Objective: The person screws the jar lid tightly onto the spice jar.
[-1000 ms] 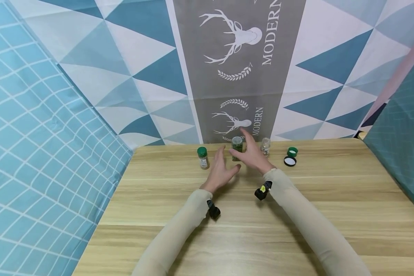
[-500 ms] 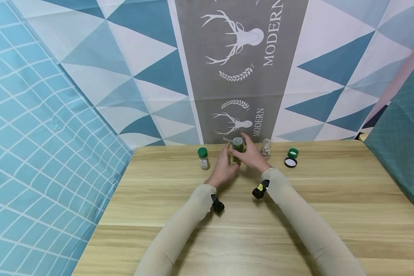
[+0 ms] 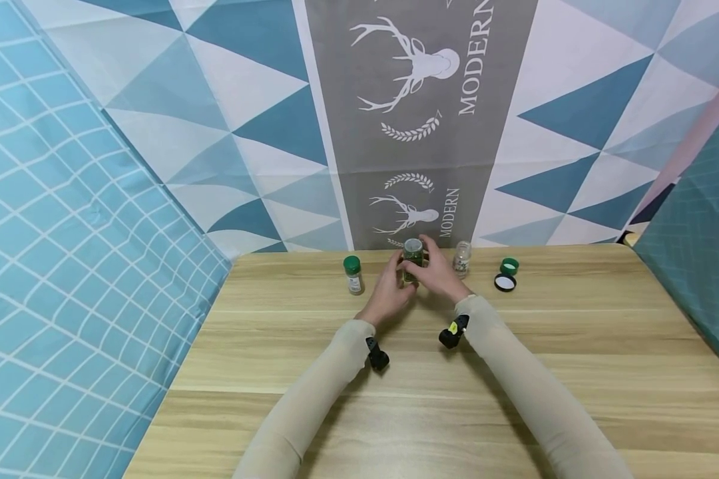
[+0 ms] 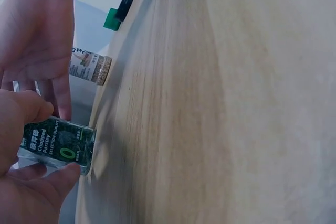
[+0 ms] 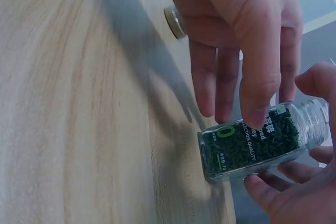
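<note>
An uncapped glass jar of chopped parsley (image 3: pixel 414 251) stands upright at the back of the table, and both hands hold it. My left hand (image 3: pixel 388 291) grips from the left, thumb low near the base. From the right, my right hand (image 3: pixel 441 274) curves round it with fingers and thumb. In the left wrist view the parsley jar (image 4: pixel 55 142) shows its dark label; dried green flakes show through the parsley jar (image 5: pixel 278 135) in the right wrist view.
Right of the hands stands another uncapped glass jar (image 3: pixel 462 258) with brown bits inside. Farther right lie a green cap (image 3: pixel 509 266) and a black cap (image 3: pixel 505 283). To the left is a green-capped jar (image 3: pixel 353 275). A patterned cloth backdrop (image 3: pixel 287 133) rises behind the table.
My left hand has moved right and its fingers have come round the parsley jar. My right hand has come in slightly around it. The other jars and caps stay put.
</note>
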{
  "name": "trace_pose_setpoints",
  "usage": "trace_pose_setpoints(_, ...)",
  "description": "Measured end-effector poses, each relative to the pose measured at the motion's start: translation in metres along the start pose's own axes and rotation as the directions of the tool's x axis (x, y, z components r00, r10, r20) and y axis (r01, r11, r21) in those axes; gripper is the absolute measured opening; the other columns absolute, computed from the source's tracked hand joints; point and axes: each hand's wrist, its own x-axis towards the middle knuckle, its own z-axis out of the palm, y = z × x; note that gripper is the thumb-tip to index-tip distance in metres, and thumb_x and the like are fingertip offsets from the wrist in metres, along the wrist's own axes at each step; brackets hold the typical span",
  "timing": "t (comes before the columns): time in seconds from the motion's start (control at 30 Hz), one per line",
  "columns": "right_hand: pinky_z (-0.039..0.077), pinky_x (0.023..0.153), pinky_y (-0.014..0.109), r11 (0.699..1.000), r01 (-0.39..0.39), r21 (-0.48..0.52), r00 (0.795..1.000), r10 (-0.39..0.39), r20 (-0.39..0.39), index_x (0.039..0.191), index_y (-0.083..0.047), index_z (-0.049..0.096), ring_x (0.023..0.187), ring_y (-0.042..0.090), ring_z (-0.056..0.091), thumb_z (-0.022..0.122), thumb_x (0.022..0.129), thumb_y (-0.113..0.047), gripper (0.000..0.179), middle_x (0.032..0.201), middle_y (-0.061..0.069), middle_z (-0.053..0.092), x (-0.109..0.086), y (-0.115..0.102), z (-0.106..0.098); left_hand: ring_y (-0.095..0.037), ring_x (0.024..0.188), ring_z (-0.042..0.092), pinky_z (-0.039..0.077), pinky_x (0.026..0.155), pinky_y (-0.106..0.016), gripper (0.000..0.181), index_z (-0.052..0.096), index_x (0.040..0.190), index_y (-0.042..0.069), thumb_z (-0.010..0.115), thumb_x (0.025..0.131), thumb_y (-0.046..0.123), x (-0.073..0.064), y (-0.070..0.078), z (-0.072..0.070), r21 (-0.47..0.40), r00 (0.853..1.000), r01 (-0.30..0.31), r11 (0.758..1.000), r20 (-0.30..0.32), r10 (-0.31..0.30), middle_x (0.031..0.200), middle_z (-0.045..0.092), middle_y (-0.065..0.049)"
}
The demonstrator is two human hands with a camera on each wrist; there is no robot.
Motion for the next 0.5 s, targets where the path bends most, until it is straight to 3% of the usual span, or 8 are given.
trace_pose_setpoints(0.17,0.042,0.116,0.056,0.999,0.032,0.008,0.999,-0.032,0.005,0.160,0.001,0.025,0.139,0.050,0.047,0.066,0.100,-0.021,0.077,0.157,0.029,0.040,-0.0012,-0.0028,-0.0007,-0.041,0.143,0.047,0.043,0.118,-0.044,0.082,0.023,0.162,0.001,0.070,0.095,0.007,-0.0021,-0.0042,-0.0021,-0.082,1.000,0.000,0.997,0.019,0.001,0.160,0.039,-0.023)
trace_pose_setpoints(0.5,0.045,0.114,0.056,0.998,0.063,-0.012,0.998,-0.063,0.018,0.155,0.007,0.031,0.135,0.052,0.051,0.061,0.101,-0.008,0.063,0.151,0.033,0.045,-0.0054,-0.0024,-0.0014,-0.039,0.143,0.047,0.046,0.115,-0.044,0.083,0.025,0.161,0.005,0.073,0.094,0.009,-0.0062,-0.0048,-0.0013,-0.112,1.000,0.026,0.993,0.010,-0.025,0.160,0.039,-0.022)
